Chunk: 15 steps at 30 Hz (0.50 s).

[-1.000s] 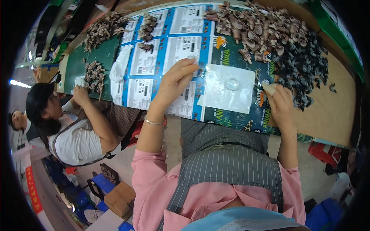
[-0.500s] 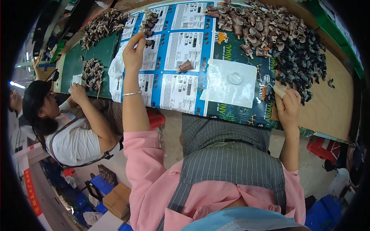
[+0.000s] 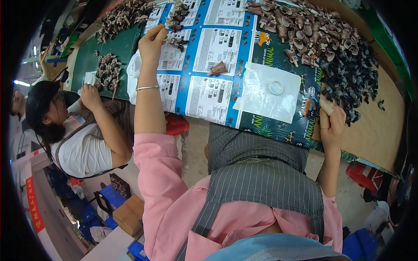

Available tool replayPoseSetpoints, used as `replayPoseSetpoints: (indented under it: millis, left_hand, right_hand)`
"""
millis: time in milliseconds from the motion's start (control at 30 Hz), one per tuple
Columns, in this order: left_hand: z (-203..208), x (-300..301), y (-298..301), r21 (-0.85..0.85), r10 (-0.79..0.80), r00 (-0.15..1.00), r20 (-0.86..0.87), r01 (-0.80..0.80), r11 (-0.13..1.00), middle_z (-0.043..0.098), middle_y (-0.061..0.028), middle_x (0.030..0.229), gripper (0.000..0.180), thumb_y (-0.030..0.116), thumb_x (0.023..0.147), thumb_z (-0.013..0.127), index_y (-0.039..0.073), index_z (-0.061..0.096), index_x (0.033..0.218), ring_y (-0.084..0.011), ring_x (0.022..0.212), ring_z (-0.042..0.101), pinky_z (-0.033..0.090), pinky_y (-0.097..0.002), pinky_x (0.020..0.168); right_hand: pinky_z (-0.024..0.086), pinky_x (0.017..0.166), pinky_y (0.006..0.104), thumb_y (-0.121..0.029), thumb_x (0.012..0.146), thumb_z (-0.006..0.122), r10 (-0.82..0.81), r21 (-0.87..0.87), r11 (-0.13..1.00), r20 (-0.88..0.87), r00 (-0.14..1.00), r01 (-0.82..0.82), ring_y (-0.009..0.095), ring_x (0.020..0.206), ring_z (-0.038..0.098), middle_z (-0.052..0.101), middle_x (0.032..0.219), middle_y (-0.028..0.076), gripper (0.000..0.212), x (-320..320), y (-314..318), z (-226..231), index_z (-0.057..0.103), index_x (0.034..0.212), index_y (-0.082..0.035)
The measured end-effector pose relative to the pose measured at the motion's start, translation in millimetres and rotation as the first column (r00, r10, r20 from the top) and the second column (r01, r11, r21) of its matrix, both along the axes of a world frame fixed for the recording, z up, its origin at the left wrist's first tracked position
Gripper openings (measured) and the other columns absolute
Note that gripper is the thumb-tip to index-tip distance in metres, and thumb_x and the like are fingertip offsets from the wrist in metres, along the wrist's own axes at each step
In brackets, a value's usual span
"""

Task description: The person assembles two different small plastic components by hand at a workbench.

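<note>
1. In the head view, we see our left hand (image 3: 152, 42) raised over the far left part of the printed sheet (image 3: 212, 90), its thumb and fingertips drawn together. We are unable to make out whether this grip has anything in it.
2. Just right of those fingertips, we have a short row of small toy figures (image 3: 177, 16) and a smaller dark cluster (image 3: 178, 43) nearer us.
3. Our right hand (image 3: 333, 126) is at the right end of the sheet, fingers curled, a beige cover (image 3: 326, 105) on one finger. Whether its grip holds a piece is hidden from us.
4. Between our hands, one brown figure part (image 3: 218, 68) lies on its side on the blue-and-white printing, touched by neither hand.
5. To its right, we see a clear round disc (image 3: 275, 88) on a pale plastic sheet (image 3: 265, 106).
6. Toward the far right of the bench (image 3: 370, 139), we have a heap of hollow brown parts (image 3: 305, 35), with a heap of dark grey parts (image 3: 350, 80) beside it, near our right hand.
7. At our left, a white cloth (image 3: 134, 74) lies by the sheet's edge, and a co-worker (image 3: 85, 143) in a dark cap sits beyond.
</note>
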<state>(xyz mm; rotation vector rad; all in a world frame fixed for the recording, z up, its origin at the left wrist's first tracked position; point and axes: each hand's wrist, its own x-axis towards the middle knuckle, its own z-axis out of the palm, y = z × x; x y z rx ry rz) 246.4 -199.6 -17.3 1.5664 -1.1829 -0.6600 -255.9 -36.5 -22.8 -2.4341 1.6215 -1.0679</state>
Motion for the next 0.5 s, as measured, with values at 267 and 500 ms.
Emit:
replayPoseSetpoints:
  millis: [267, 500]
  left_hand:
    - [1.2, -0.7, 16.1, -0.083, 0.19, 0.897, 0.4, -0.171, 0.982, 0.071, -0.011, 0.098, 0.034, 0.032, 0.09, 0.065, 0.007, 0.07, 0.112, -0.0197, 0.089, 0.068, 0.052, -0.0313, 0.077]
    - [16.7, -53.2, 23.2, 0.298, -0.05, 0.773, 0.632, -0.183, 0.937, 0.067, -0.0229, 0.107, 0.058, 0.057, 0.086, 0.053, 0.007, 0.069, 0.113, -0.0364, 0.097, 0.065, 0.049, -0.0397, 0.088]
  right_hand:
    - [0.042, 0.085, 0.0363, -0.002, 0.082, 0.068, 0.011, -0.012, 1.0, 0.004, 1.0, -0.011, 0.027, 0.086, 0.06, 0.063, 0.091, 0.01, 0.02, -3.6, -0.2, -3.7, 0.067, 0.102, -0.002]
    - [0.042, 0.085, 0.037, -0.003, 0.082, 0.069, 0.01, 0.016, 1.0, 0.006, 1.0, -0.01, 0.029, 0.088, 0.059, 0.063, 0.092, 0.01, 0.022, -6.1, 0.9, -5.0, 0.066, 0.103, -0.001]
